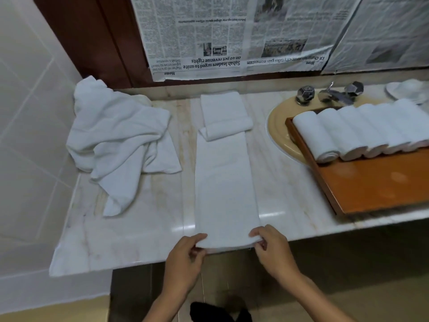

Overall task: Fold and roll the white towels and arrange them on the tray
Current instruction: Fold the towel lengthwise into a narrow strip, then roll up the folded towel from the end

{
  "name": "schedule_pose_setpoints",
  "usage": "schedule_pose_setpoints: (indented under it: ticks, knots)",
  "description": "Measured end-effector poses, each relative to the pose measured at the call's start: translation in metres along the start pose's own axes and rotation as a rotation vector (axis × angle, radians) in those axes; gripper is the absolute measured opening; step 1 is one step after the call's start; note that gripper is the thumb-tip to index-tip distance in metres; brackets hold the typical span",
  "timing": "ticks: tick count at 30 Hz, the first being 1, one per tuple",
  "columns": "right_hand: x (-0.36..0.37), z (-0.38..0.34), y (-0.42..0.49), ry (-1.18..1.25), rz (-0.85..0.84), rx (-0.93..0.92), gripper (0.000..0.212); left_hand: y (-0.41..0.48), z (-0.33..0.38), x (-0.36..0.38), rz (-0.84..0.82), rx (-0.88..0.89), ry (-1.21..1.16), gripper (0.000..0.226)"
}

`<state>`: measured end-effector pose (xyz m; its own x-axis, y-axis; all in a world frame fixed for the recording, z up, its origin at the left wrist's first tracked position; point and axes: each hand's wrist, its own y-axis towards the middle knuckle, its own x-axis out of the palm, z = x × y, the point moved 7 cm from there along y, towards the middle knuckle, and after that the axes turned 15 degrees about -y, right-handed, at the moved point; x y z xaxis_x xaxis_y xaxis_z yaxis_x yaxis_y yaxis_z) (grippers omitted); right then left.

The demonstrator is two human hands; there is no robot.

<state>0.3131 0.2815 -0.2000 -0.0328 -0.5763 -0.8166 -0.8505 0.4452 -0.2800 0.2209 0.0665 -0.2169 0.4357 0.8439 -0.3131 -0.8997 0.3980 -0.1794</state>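
Observation:
A white towel [226,182] lies folded into a long narrow strip down the middle of the marble counter, its far end folded back over itself near the wall. My left hand [185,256] pinches the strip's near left corner at the counter's front edge. My right hand [271,247] pinches the near right corner. A wooden tray [371,189] sits at the right over the sink, with several rolled white towels [357,131] lined up side by side along its far end. A heap of loose white towels [118,140] lies at the left.
The yellowish sink basin [278,126] and chrome taps [329,94] are behind the tray. A white dish [408,90] stands at the far right. Newspaper [232,36] covers the wall behind. A tiled wall [30,112] bounds the counter's left side.

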Motion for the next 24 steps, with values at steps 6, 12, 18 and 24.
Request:
schedule_pose_setpoints:
  ticks: [6,12,18,24]
  knots:
    - [-0.006,0.021,-0.007,0.022,0.106,-0.081,0.011,-0.016,-0.002,0.009,0.14,0.064,0.067,0.035]
    - [-0.022,0.028,-0.001,-0.004,0.119,-0.116,0.005,-0.021,0.011,0.014,0.205,0.176,0.277,0.021]
    - [-0.034,0.029,0.015,0.015,0.1,-0.065,0.003,-0.008,0.024,0.017,0.116,0.323,0.352,0.011]
    - [-0.03,0.039,0.024,-0.046,0.032,-0.012,0.013,0.007,0.03,0.014,0.043,0.228,0.28,0.019]
